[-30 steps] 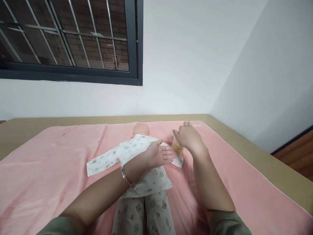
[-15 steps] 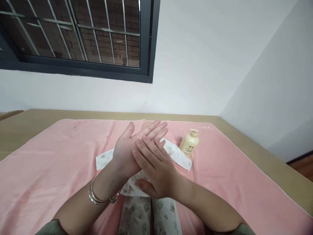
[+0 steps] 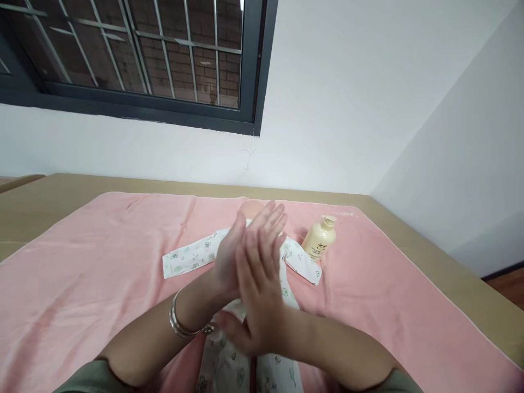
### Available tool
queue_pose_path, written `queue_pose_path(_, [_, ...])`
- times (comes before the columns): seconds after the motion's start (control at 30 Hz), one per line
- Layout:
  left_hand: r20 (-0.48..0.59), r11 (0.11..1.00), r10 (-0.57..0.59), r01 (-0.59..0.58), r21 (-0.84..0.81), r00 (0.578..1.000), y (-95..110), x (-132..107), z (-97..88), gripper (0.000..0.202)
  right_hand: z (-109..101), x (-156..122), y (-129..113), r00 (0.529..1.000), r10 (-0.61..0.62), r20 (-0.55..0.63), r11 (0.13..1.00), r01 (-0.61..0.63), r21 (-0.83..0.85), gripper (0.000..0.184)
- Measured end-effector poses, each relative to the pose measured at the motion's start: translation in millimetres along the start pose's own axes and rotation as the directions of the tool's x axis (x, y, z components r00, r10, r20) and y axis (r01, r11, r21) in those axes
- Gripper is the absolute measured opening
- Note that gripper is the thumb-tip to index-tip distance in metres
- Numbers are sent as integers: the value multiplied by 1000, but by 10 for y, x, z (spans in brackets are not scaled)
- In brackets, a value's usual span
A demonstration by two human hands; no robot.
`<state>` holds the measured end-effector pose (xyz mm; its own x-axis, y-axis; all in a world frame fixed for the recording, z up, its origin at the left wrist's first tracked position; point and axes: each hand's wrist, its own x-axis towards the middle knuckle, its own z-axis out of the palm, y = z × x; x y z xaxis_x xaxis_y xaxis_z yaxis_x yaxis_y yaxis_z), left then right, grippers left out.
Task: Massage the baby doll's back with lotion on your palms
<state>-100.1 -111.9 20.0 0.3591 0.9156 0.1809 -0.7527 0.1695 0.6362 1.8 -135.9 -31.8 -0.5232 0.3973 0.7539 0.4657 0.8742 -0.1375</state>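
Both palms have turned upright, left hand [image 3: 227, 255] and right hand [image 3: 258, 286] pressed flat together, grip open.

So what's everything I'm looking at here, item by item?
doll: one, white printed clothes, lying on the towel, mostly hidden behind the hands
pump bottle: one, cream yellow, standing on the towel right of the doll
towel: one, pink, spread over the surface
surface: one, tan, under the towel
window: one, dark frame with bars, upper left
walls: two, white, meeting at a corner
floor: brown wood, far right
bangles: silver, exact count unclear, on the left wrist
sleeves: two, olive green, bottom edge
left hand: open, palm against the right
right hand: open, flat against the left
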Motion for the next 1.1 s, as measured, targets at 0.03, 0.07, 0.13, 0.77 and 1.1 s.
queue_pose_path(0.03, [-23, 998, 41, -40, 41, 999, 45, 20, -20, 66, 50, -29, -40, 998, -49, 27, 999, 48, 20, 88])
queue_pose_path(0.07, [-42, 993, 82, -78, 90, 996, 60, 32, -34, 66, 79, -43, -49, 996, -72, 51, 996, 69, 47, 88])
queue_pose_path(0.13, [-61, 972, 162, -149, 181, 985, -18, 23, -41, 67, 63, -21, 19, 997, -43, 68, 994, 36, 101, 80])
queue_pose_path(0.77, [11, 930, 286, -280, 239, 958, 280, -4, -94, 72, 35, 166, 510, 961, -264, 84, 955, 272, -114, 55])
queue_pose_path(1.1, [-138, 398, 623, -160, 903, 770, -412, 352, -1220, 52, 596, 21, 984, 930, 268, 250, 962, -244, -124, 51])
